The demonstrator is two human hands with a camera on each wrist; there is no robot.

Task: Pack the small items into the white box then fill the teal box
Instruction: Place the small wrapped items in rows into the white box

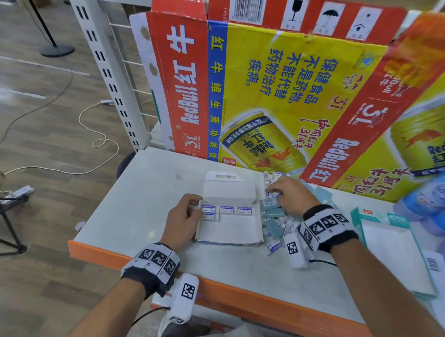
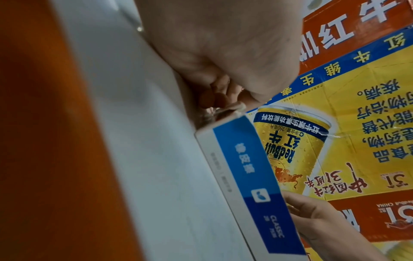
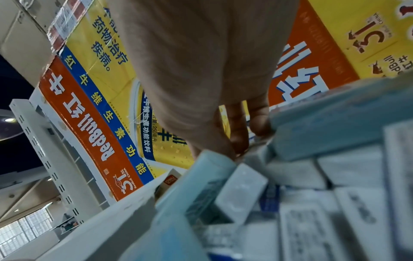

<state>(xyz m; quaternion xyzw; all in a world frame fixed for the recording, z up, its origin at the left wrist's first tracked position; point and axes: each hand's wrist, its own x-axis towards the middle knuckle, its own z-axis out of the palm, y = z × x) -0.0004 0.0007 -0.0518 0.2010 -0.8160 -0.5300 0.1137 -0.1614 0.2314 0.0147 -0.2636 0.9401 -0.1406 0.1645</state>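
The white box [image 1: 230, 231] lies open in the middle of the table, with a row of small white-and-blue items [image 1: 227, 209] along its back. My left hand [image 1: 199, 208] is at the box's left end, its thumb and curled fingers pinching the leftmost small item [image 1: 208, 209]. In the left wrist view the left hand [image 2: 223, 98] curls at the corner of the box's blue side [image 2: 257, 185]. My right hand [image 1: 274, 194] reaches into the pile of loose items [image 1: 273, 222] right of the box, pinching one. The right hand [image 3: 243, 141] has its fingertips down among them. A teal box [image 1: 390, 249] lies flat at the right.
Large Red Bull cardboard [image 1: 276, 88] stands upright behind the table and closes off the back. Blue packages [image 1: 437, 203] are stacked at the far right. The table's orange front edge [image 1: 170, 271] runs below my wrists. A white shelf upright [image 1: 108, 71] rises at the back left.
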